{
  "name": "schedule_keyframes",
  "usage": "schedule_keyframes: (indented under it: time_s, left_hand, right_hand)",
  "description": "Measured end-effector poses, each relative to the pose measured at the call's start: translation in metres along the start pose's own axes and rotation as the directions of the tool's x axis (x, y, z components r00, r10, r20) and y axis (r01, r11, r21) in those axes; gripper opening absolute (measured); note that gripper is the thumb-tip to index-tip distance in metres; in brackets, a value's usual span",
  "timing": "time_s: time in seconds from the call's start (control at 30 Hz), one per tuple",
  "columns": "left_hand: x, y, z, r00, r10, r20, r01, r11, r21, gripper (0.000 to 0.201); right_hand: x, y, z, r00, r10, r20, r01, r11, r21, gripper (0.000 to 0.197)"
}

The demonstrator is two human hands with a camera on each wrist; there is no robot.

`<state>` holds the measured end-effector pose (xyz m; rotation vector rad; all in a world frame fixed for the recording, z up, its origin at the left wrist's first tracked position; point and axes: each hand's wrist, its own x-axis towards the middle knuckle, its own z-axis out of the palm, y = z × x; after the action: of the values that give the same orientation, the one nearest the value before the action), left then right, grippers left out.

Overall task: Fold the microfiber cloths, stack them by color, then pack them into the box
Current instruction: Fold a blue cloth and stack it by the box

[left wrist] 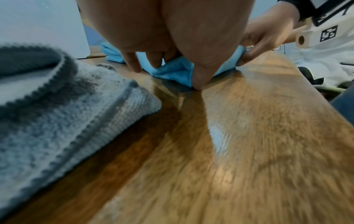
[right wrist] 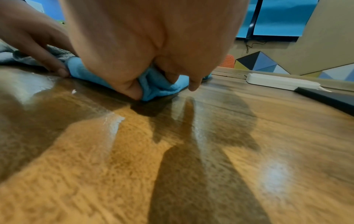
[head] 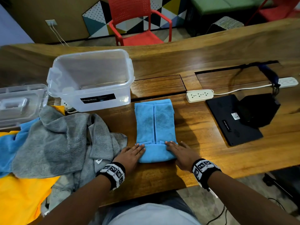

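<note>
Folding goes on at the near end of the long sky-blue microfiber cloth (head: 155, 127), which lies as a narrow strip on the brown wooden table (head: 211, 143), just in front of the clear plastic storage box (head: 90, 82). The person's left hand (head: 131, 155) and right hand (head: 180, 155) each grasp one side of the turned-up near end. In the wrist views the thumbs go under the fold while the fingers (left wrist: 132, 63) lie on top, so both hands pinch the cloth.

To do this step well, I think both hands should move forward together at the same speed, so the folded edge stays straight across the strip. The two long flaps meeting in the middle could open, so it is better to keep them pressed flat. The loose grey microfiber cloth (head: 65, 140) lies very near the left hand and should not be caught in the fold.
</note>
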<state>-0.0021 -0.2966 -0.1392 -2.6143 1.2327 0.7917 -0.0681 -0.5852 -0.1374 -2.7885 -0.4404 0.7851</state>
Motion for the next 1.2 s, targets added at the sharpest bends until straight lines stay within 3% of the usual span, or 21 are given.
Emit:
schedule_keyframes:
  time_s: [0.1,0.27,0.4,0.5,0.6,0.7,0.83,0.97,1.07,1.2]
  left_hand:
    - [-0.003,0.0,-0.002,1.0,0.021,-0.001,-0.021,1.0,-0.013,0.061]
    - [-0.014,-0.003,-0.001,0.994,0.001,-0.109,-0.043,0.922,-0.384,0.05]
    - [-0.026,0.001,-0.001,0.994,-0.069,-0.082,0.014,0.844,-0.536,0.035]
    - [-0.028,0.001,0.0,0.99,-0.127,-0.068,0.045,0.72,-0.693,0.022]
    - [-0.02,-0.003,0.002,0.969,-0.246,-0.01,0.123,0.517,-0.847,0.02]
    - [-0.01,-0.004,-0.005,0.954,-0.3,0.007,0.157,0.479,-0.864,0.024]
    - [-0.002,-0.005,-0.007,0.94,-0.34,0.014,0.15,0.378,-0.914,0.026]
    - [-0.002,-0.008,-0.004,0.954,-0.298,0.038,0.153,0.372,-0.916,0.05]
    - [0.001,-0.009,-0.002,0.956,-0.29,0.034,0.14,0.353,-0.925,0.041]
    - [0.008,-0.011,-0.001,0.932,-0.362,-0.007,0.147,0.397,-0.906,0.024]
  right_hand:
    - [-0.004,-0.004,-0.002,0.999,0.014,-0.038,-0.01,0.994,0.112,0.057]
    - [-0.021,-0.007,0.001,0.994,0.046,-0.099,-0.014,0.953,0.303,0.053]
    - [-0.034,-0.004,0.002,0.991,0.127,-0.051,-0.08,0.842,0.533,0.039]
    - [-0.033,-0.003,0.001,0.977,0.213,-0.023,-0.144,0.732,0.666,0.02]
    - [-0.027,-0.006,-0.007,0.953,0.301,-0.035,-0.175,0.641,0.748,0.013]
    - [-0.016,-0.006,-0.012,0.934,0.356,-0.008,-0.215,0.581,0.785,0.02]
    - [-0.006,-0.005,-0.014,0.913,0.407,0.003,-0.26,0.577,0.775,0.029]
    - [-0.01,-0.005,-0.017,0.922,0.38,0.069,-0.288,0.56,0.777,0.046]
    - [-0.013,-0.003,-0.016,0.938,0.333,0.093,-0.285,0.596,0.751,0.059]
    - [-0.008,-0.003,-0.016,0.922,0.384,0.045,-0.293,0.618,0.73,0.05]
